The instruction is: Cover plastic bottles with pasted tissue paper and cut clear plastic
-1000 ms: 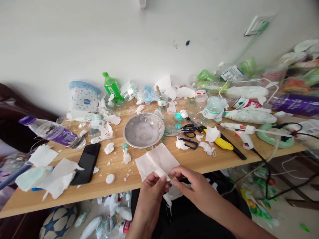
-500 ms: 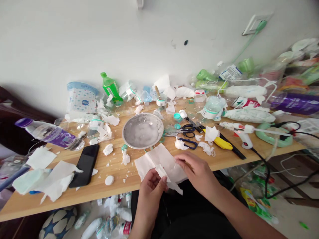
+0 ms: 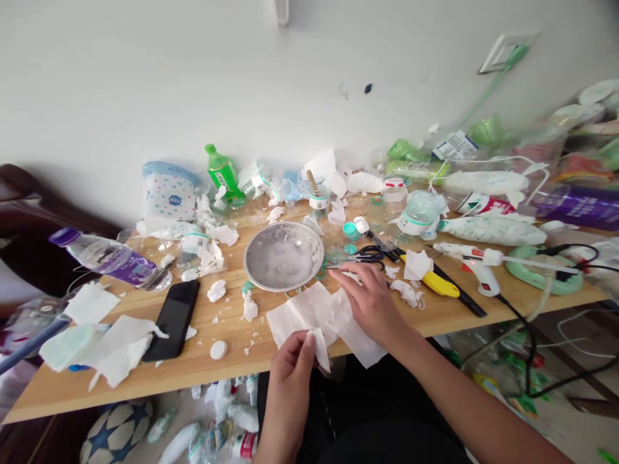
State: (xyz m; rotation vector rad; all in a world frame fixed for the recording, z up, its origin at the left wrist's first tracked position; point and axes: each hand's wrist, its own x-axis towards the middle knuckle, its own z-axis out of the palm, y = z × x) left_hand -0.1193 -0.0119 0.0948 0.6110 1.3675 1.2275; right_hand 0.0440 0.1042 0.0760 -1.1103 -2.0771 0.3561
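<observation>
At the table's front edge my left hand (image 3: pixel 293 374) pinches a torn strip of tissue (image 3: pixel 320 350) between thumb and fingers. A larger sheet of white tissue (image 3: pixel 309 305) lies flat behind it, its lower part hanging over the edge. My right hand (image 3: pixel 370 303) rests over the sheet's right side with fingers stretched toward the scissors (image 3: pixel 371 252); its thumb is hardly visible. Just beyond the tissue sits a metal bowl (image 3: pixel 284 256) with whitish, foamy liquid inside.
A hot glue gun (image 3: pixel 483 277) and a yellow utility knife (image 3: pixel 440 284) lie to the right. On the left are a black phone (image 3: pixel 172 320), a purple-capped bottle (image 3: pixel 116 261) and tissue scraps (image 3: pixel 118 351). A green bottle (image 3: pixel 225 175) stands near the wall.
My right hand has moved up and away from the left, its fingers now stretched over the sheet. The left hand still pinches the torn strip. The view has shifted slightly.
</observation>
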